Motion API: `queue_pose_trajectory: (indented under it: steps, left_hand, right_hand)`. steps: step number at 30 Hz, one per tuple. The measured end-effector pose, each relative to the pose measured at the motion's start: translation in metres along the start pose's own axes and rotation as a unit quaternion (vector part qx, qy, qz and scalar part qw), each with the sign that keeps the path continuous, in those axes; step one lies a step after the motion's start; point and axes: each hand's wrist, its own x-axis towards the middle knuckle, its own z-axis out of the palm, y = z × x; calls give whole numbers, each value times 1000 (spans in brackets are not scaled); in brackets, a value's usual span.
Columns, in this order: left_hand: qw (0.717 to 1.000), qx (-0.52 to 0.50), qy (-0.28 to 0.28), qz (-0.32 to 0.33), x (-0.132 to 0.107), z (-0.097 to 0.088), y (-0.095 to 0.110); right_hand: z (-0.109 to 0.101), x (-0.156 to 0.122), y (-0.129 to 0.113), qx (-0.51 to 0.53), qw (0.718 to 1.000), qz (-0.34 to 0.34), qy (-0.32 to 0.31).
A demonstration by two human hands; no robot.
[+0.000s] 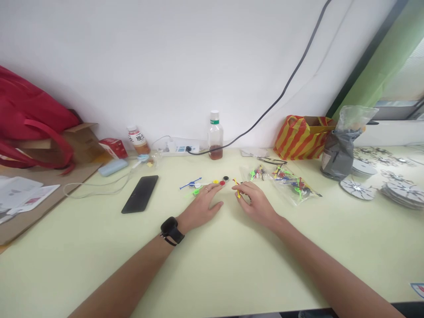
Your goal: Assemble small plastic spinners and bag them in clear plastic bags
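Note:
My left hand (202, 206) lies low over the table with its fingers stretched out and the thumb apart. Its fingertips reach a small red round piece (221, 183), beside a black round piece (225, 178) and a yellow one (216, 181). Past those fingers lie a blue plastic arrow (191, 183) and a green piece (196, 192), partly covered by the hand. Pinched in my right hand (256, 204) is a yellow plastic arrow (238, 194); a red arrow piece (235, 181) shows at the same fingertips. The curled fingers hide part of the grip.
Clear bags of coloured arrows (296, 187) lie to the right, near stacked patterned discs (404, 194). A phone (139, 194) rests at left. A bottle (215, 137) and striped bag (298, 137) stand by the wall. A black cable (281, 95) hangs down to a power strip (180, 147).

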Motion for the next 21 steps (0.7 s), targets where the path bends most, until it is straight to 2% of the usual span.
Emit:
queue_pose_trajectory:
  steps: [5, 9, 12, 17, 21]
  left_hand:
    - [998, 49, -29, -18, 0, 1, -5]
    - [997, 76, -22, 18, 2, -1, 1]
    - [998, 49, -9, 27, 4, -2, 4]
    - [999, -18, -11, -26, 7, -3, 2]
    - [997, -72, 9, -37, 6, -4, 7]
  right_hand:
    - [1, 0, -1, -1, 1000, -17, -6]
    - [2, 0, 3, -6, 1000, -26, -14]
    - [2, 1, 5, -12, 1000, -25, -4]
    - [-1, 3, -2, -8, 1000, -19, 22]
    - [-4, 2, -9, 24, 998, 47, -34]
